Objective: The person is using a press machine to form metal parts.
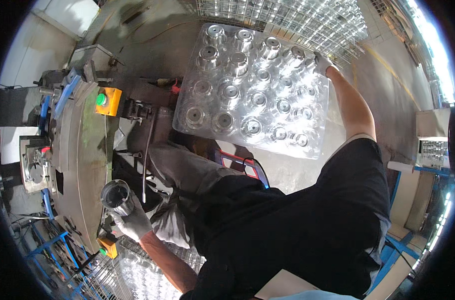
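Well, in the head view, the person's left hand [134, 221], in a pale glove, is at 8 o'clock. Its grip is closed around the side of one metal cup [116, 197]. The cup's open mouth faces up, so its dark inside shows. It is just beside the edge of a big machine [85, 155] at 9 o'clock. A yellow box [113, 101] with a green button [102, 99] is on the machine at 10 o'clock.

Between 12 and 1 o'clock is a clear plastic tray [312, 149] with rows of shiny cups [271, 47]. The right hand [322, 63] is at the tray's far corner, between 1 and 2 o'clock. It may be touching the tray or a cup, but one cannot tell how wide or narrow that grip is. Past the tray, near 1 o'clock, is a wire cage [237, 11].

The metal cup looks smooth, so it might slip if the left grip gets loose, or bang the machine's edge if the arm swings. The tray looks thin and bendy, so a hard pull on one corner might tip it and make the cups knock together.
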Action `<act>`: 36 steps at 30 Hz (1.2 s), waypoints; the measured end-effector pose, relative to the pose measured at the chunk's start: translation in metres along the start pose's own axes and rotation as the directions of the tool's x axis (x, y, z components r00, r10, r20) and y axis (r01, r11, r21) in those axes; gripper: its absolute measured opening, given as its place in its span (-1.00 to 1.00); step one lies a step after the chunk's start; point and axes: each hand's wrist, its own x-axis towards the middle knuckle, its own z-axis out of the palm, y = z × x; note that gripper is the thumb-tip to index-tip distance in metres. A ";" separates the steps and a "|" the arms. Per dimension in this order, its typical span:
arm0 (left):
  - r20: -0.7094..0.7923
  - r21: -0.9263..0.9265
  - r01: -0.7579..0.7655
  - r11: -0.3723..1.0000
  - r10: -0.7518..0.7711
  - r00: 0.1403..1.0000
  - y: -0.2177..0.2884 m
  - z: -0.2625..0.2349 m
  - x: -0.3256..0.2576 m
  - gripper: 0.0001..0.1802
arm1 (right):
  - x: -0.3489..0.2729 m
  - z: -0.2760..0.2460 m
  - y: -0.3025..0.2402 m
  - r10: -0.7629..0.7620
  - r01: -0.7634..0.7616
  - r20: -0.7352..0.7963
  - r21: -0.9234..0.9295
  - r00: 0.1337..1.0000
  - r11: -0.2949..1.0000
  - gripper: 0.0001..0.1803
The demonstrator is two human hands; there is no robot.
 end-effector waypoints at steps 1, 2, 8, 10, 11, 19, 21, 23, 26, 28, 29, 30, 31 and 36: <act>0.011 -0.045 -0.001 0.999 0.001 1.000 0.001 -0.002 0.000 -0.48 | -0.001 0.007 0.003 0.030 -0.030 -0.036 0.014 0.999 0.999 -0.10; 0.005 -0.090 -0.018 0.996 0.019 1.000 0.002 -0.003 0.002 -0.47 | -0.001 0.013 0.006 0.064 -0.063 -0.062 0.008 0.996 0.998 -0.10; 0.188 0.981 -0.194 -0.006 0.279 0.942 0.015 -0.012 0.001 -0.64 | -0.005 0.039 0.011 -0.062 0.061 -0.091 -0.016 0.994 0.998 -0.08; 0.077 0.025 -0.029 0.999 0.027 0.997 0.018 -0.009 0.004 -0.52 | 0.006 0.042 0.015 -0.085 0.084 -0.093 -0.022 0.992 0.996 -0.07; -0.076 0.025 -0.047 0.999 0.049 0.996 0.015 -0.007 0.001 -0.44 | 0.012 0.042 0.019 -0.076 0.073 -0.096 -0.030 0.993 0.997 -0.07; 0.136 -0.288 -0.060 0.956 0.103 0.985 0.056 0.003 0.019 -0.42 | 0.027 -0.001 0.049 0.164 -0.185 -0.191 -0.098 0.968 0.978 -0.04; 0.174 -0.307 -0.094 0.947 0.153 0.973 0.070 0.003 0.027 -0.44 | 0.025 -0.016 0.024 0.144 -0.171 -0.256 -0.089 0.956 0.981 -0.03; 0.127 -0.345 -0.143 0.928 0.197 0.972 0.087 0.003 0.042 -0.45 | 0.018 -0.032 -0.014 0.082 -0.101 -0.400 -0.027 0.913 0.994 -0.16; 0.186 -0.275 -0.208 0.939 0.264 0.947 0.111 0.003 0.072 -0.47 | 0.005 -0.053 -0.093 -0.153 0.230 -0.408 0.148 0.900 0.962 -0.19; 0.188 -0.277 -0.190 0.942 0.247 0.951 0.125 0.003 0.096 -0.54 | -0.011 -0.053 -0.156 -0.349 0.517 -0.549 0.184 0.760 0.836 -0.20; 0.204 -0.284 -0.213 0.935 0.276 0.939 0.130 0.004 0.108 -0.54 | -0.020 -0.053 -0.190 -0.341 0.520 -0.545 0.214 0.766 0.827 -0.20; 0.161 -0.280 -0.258 0.925 0.310 0.937 0.134 0.006 0.120 -0.51 | -0.030 -0.052 -0.224 -0.375 0.608 -0.492 0.506 0.786 0.611 -0.26; 0.124 -0.268 -0.291 0.918 0.332 0.935 0.138 0.007 0.131 -0.48 | -0.047 -0.052 -0.256 -0.396 0.623 -0.483 0.649 0.781 0.436 -0.29; 0.279 -0.335 -0.051 0.941 0.151 0.948 0.158 0.024 0.188 -0.48 | -0.150 -0.063 -0.410 -0.671 0.708 -0.348 0.594 0.655 0.383 -0.37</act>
